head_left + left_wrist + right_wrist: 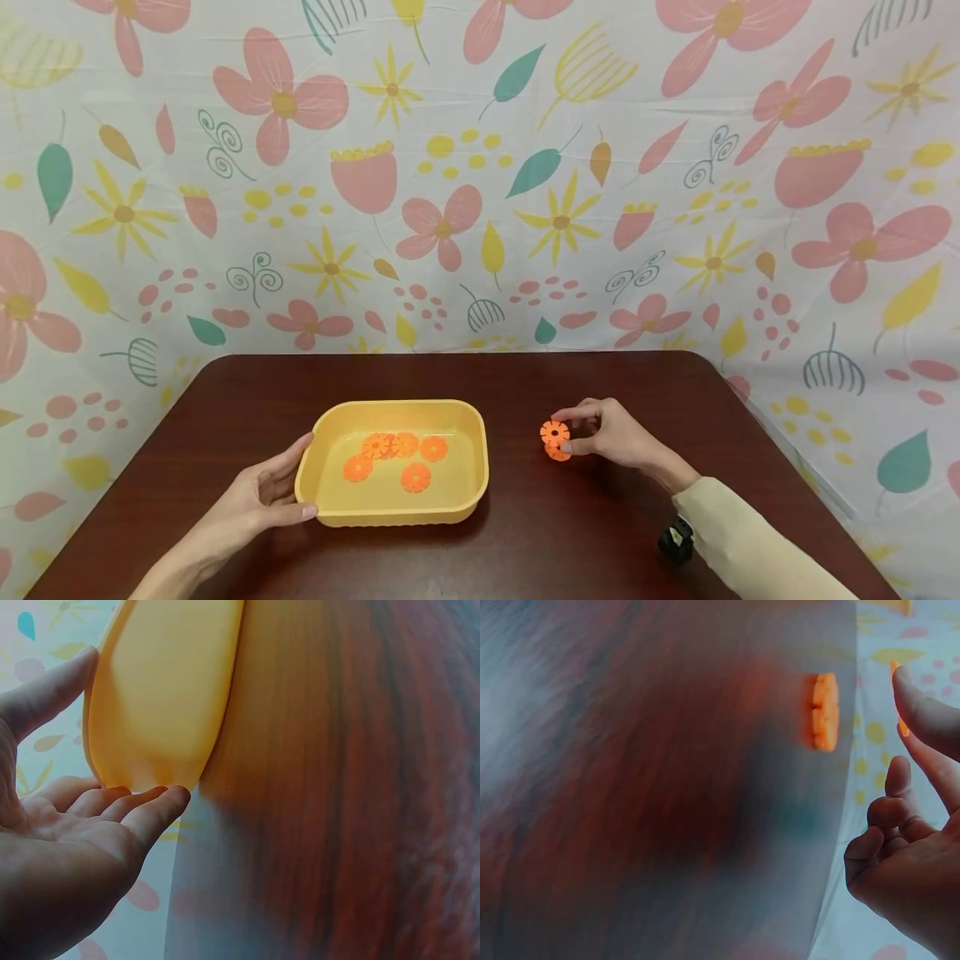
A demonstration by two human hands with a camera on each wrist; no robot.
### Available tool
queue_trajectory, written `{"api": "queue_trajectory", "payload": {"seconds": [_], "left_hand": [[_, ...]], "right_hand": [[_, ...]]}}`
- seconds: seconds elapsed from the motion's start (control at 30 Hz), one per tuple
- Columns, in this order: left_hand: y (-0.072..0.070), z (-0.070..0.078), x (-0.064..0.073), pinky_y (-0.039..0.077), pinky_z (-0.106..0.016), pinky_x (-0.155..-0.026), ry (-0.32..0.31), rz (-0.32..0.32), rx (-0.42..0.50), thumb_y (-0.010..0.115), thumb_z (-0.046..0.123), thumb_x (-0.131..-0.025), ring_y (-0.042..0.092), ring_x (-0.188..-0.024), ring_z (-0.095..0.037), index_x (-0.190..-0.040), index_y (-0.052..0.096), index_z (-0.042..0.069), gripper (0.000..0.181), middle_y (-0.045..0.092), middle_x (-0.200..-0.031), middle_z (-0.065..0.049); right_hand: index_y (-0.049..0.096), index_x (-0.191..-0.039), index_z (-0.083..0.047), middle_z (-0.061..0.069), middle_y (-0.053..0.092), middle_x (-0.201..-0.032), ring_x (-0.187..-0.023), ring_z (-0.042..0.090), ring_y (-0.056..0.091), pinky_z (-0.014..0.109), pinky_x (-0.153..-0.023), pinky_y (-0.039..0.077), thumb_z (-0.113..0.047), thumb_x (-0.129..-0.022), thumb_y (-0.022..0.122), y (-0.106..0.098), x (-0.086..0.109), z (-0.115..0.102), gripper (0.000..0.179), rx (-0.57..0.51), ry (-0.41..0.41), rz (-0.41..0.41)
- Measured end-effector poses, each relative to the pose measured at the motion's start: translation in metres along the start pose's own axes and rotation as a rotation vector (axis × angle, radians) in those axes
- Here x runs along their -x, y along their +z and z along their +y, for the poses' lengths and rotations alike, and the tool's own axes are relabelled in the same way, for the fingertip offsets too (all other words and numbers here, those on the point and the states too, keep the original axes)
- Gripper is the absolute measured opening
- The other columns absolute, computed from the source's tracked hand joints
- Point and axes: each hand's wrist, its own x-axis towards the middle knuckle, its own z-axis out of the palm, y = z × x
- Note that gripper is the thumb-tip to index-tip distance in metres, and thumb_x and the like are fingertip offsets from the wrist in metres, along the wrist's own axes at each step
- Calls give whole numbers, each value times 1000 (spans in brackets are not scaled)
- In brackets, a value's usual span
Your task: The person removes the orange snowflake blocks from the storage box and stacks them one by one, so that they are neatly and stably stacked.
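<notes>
As my left hand (258,500) grips the yellow tray (375,500), my right hand (613,432): grasping one orange disc (547,432) in a pinch of thumb and forefinger, right of centre in the head frame.
Left grip: thumb and fingers spread about the tray's left end, thumb at the near corner; tray sits left of centre, lower half.
Held disc: round, notched edge, broad face to the head camera; edge-on at far right of the right wrist frame.
Second disc (826,712): on the tabletop, apart from my fingers, upper right of the right wrist frame; partly hidden in the head frame.
Discs in tray (433,448): several, orange, notched, some overlapping.
Table (525,554): dark red-brown, lower half.
Cloth behind (465,100): white, flowered, upper frame.
Right forearm: cream sleeve (750,533), lower right; small black device (677,540) beside it.
</notes>
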Motion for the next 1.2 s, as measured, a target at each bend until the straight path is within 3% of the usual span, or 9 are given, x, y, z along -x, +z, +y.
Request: {"api": "queue_trajectory", "payload": {"seconds": [0.37,0.83,1.07,1.2], "left_hand": [[-1,0,-1,54,-34,-98,-12,-6,11,72,0,-97,56,-135,-13,-168,10,1,94,13,-171,-25],[0,-1,-2,55,-35,-97,-19,3,23,72,-1,-96,56,-135,-15,-168,12,2,94,16,-170,-24],[0,1,-2,54,-32,-98,24,-6,25,71,-2,-97,55,-136,-13,-168,12,-1,92,15,-169,-27],[-1,0,-2,54,-33,-98,5,-2,18,72,-1,-97,55,-136,-13,-168,12,1,93,16,-170,-26]], "right_hand": [[79,-121,-3,11,63,-92,-77,24,46,27,-63,37,-11,-85,90,-2,7,12,39,41,41,-9],[79,-120,-1,12,63,-93,-80,26,44,29,-65,35,-11,-84,90,3,8,17,38,55,38,-38],[78,-120,1,10,62,-93,-80,26,45,29,-65,35,-9,-84,90,2,8,15,39,49,40,-24],[78,-121,0,10,63,-95,-80,27,45,29,-65,35,-9,-84,90,4,7,15,40,53,35,-26]]}}
